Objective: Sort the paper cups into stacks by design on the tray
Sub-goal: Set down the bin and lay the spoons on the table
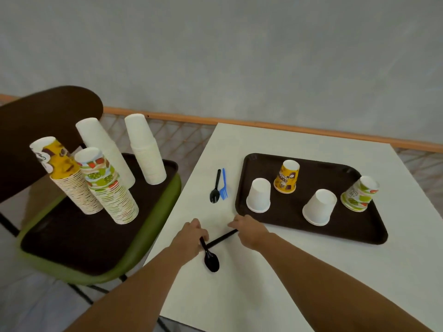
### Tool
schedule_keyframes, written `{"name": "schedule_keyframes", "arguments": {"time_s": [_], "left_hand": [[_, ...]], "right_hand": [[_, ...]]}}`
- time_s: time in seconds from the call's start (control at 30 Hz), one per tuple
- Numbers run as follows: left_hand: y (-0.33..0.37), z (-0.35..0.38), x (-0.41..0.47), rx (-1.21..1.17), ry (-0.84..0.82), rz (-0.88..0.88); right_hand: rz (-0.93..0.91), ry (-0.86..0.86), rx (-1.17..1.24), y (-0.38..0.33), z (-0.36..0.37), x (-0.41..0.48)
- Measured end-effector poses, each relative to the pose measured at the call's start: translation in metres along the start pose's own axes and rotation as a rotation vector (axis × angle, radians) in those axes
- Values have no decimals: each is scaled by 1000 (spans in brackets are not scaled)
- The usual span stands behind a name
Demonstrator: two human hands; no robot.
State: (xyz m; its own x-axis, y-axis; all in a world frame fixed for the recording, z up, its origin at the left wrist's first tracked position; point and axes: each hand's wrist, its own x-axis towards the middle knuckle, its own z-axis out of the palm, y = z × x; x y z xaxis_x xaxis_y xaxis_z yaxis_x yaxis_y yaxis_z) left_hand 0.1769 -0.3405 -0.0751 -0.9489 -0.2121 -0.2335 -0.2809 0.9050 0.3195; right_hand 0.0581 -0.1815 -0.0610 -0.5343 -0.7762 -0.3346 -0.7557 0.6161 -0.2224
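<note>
From the head view, the left hand (pixel 189 236) grips a black spoon (pixel 211 258) and the right hand (pixel 249 232) pinches a black utensil handle (pixel 221 239) on the counter (pixel 263 283). Beyond and right of the right hand, the tray (pixel 299 236) holds upside-down paper cups: two white stacks (pixel 259 196) (pixel 320 208), a yellow cup (pixel 287 177) and a green-patterned stack (pixel 359 194).

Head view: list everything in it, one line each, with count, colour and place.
Table: one, white, right half.
Tray on table: one, dark brown.
Short cup stacks: four, upside down on that tray; two white, one yellow, one green-patterned.
Chair: one, green seat, dark back, left.
Tray on chair: one, dark brown.
Tall cup stacks: four on that tray; two white, one yellow, one green-patterned.
Spoon: one, black, on table left of tray.
Fork: one, blue, beside that spoon.
Left hand: holds a black spoon.
Right hand: holds a black utensil handle.
</note>
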Motion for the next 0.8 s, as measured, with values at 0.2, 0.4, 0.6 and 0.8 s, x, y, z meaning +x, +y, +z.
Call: {"name": "schedule_keyframes", "arguments": {"time_s": [0.2, 0.4, 0.6, 0.8], "left_hand": [[-6, -9, 7, 56, -33, 28], [-27, -28, 26, 77, -90, -29], [-38, -44, 51, -332, 34, -122], [-28, -62, 101, -685, 166, -394]], "right_hand": [[-33, -18, -138, 3, 4, 12], [0, -110, -154, 0, -4, 21], [112, -142, 119, -8, -16, 27], [314, 116, 670, -10, -53, 46]]}}
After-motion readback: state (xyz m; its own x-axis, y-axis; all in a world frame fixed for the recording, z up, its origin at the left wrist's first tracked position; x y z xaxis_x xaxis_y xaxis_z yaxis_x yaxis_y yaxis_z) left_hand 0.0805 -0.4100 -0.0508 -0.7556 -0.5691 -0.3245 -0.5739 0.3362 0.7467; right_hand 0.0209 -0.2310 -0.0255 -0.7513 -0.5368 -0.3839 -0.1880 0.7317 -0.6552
